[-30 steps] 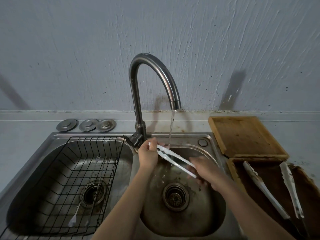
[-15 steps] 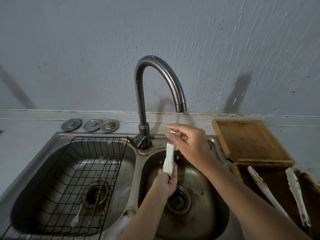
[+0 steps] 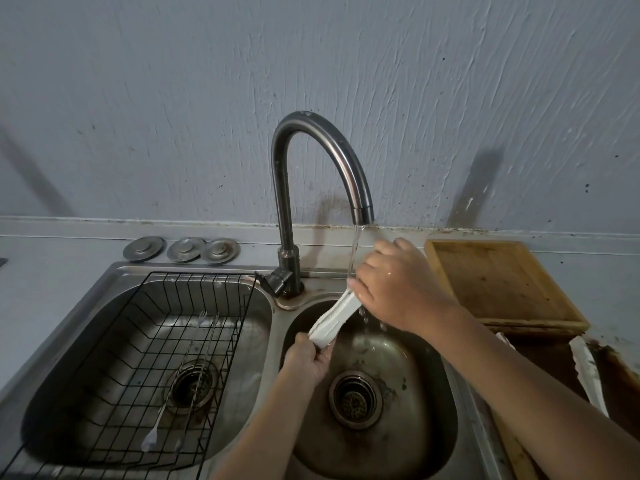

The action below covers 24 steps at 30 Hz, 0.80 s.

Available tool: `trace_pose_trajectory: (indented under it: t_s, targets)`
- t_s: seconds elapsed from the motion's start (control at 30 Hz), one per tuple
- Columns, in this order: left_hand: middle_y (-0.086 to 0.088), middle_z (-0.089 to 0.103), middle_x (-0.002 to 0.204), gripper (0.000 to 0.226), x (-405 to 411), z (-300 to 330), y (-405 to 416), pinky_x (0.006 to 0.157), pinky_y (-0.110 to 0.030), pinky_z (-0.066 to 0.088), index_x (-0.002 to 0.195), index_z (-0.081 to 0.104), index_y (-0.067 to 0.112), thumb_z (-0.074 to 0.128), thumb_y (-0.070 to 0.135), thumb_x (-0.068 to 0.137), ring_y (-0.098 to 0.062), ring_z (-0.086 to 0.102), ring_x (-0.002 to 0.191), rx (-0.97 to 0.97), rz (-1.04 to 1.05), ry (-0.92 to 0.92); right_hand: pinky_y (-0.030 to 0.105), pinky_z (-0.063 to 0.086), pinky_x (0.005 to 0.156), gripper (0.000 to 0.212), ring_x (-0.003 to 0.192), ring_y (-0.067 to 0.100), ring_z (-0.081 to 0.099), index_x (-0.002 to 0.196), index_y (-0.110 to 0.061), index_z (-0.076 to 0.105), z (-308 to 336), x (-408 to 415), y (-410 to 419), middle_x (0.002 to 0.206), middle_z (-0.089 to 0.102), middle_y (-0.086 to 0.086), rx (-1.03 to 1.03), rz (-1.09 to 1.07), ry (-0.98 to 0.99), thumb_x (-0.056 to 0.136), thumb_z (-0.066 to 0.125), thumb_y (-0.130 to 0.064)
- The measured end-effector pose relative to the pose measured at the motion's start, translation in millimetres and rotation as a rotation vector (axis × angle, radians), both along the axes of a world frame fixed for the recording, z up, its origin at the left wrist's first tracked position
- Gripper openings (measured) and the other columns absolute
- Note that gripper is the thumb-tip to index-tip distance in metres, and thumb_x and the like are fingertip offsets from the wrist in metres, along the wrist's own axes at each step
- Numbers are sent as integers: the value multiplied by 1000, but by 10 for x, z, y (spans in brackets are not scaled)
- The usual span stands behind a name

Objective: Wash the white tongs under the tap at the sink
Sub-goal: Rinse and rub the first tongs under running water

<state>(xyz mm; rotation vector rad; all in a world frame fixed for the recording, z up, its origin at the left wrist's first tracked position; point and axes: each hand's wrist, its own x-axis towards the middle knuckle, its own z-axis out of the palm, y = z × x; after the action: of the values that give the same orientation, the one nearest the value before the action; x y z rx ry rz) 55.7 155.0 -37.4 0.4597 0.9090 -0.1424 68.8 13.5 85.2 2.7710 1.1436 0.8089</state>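
Observation:
The white tongs (image 3: 334,318) slant over the right sink basin (image 3: 426,431), squeezed together. My left hand (image 3: 308,362) grips their lower end. My right hand (image 3: 398,285) is wrapped around their upper end, right under the running water (image 3: 355,251) that falls from the curved tap (image 3: 311,174). Drops run off my right hand into the basin. The tongs' tips are hidden inside my right hand.
The left basin (image 3: 52,393) holds a black wire rack (image 3: 145,341) with thin metal utensils (image 3: 187,372). Three metal plugs (image 3: 183,249) lie behind it. A wooden tray (image 3: 502,285) sits right of the sink; another white utensil (image 3: 588,372) lies on a dark tray below it.
The tongs went from lying flat across the stream to slanted. My right hand rose to their upper end under the water, and my left hand dropped to the lower end.

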Motion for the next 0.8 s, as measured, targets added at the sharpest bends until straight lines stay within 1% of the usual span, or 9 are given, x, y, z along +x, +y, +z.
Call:
trace_pose_trajectory:
  t_s: [0.13,0.27,0.37,0.47,0.53,0.6,0.67,0.73,0.8]
  targets:
    - [-18,58,82,27,84,20,177,34,-26,51,110,52,-4,42,17,97,-26,58,68,255,-71,-9,36,41,74,66,74,23,57,93,-7,60,-205,-74,61,80,65,7,-304,-156,110,88,26,-63]
    - [-15,57,81,22,18,129,244,53,-38,55,84,51,4,38,13,98,-26,58,70,474,-129,-50,31,39,55,53,62,19,51,103,-8,54,-495,-109,141,83,63,4,-276,-187,298,89,39,-57]
    - [-17,57,85,22,4,237,375,60,-40,52,88,50,3,36,17,99,-28,58,73,527,-218,-42,29,39,51,43,62,18,56,102,-13,52,-667,-176,145,79,61,1,-63,-175,596,94,32,-51]
    - [-15,58,83,29,65,370,600,65,-40,50,86,49,5,32,24,100,-27,58,73,520,-243,-58,22,39,49,44,47,8,46,82,-17,55,-787,-248,152,62,52,-4,462,-233,1092,97,26,-46]
    - [-13,58,80,30,124,380,726,64,-35,46,82,51,7,32,21,99,-24,56,69,785,-245,-74,19,37,44,51,40,5,41,74,-14,54,-829,-312,153,55,48,-2,756,-277,1278,97,23,-47]
    - [-11,57,96,20,166,367,791,76,-35,45,103,52,5,39,17,95,-25,57,85,1093,-288,-102,18,32,39,54,36,6,37,74,-12,52,-856,-378,154,52,45,-2,911,-242,1378,96,22,-50]
    - [-4,53,113,37,211,327,806,90,-34,43,124,43,8,53,14,90,-21,54,103,1222,-340,-185,18,30,38,54,37,7,35,76,-11,51,-862,-426,154,51,44,-4,1021,-208,1444,95,22,-52]
    - [-7,53,121,45,291,283,787,96,-36,46,124,42,9,63,16,84,-24,56,110,1279,-371,-235,18,29,38,53,37,7,34,78,-10,51,-861,-443,147,51,44,-3,1088,-181,1474,96,22,-51]
    - [-12,54,116,35,357,269,711,92,-37,45,115,43,7,60,18,87,-28,56,107,1325,-353,-238,19,29,38,53,38,8,33,78,-9,51,-855,-455,128,51,44,-2,1120,-135,1482,96,22,-50]
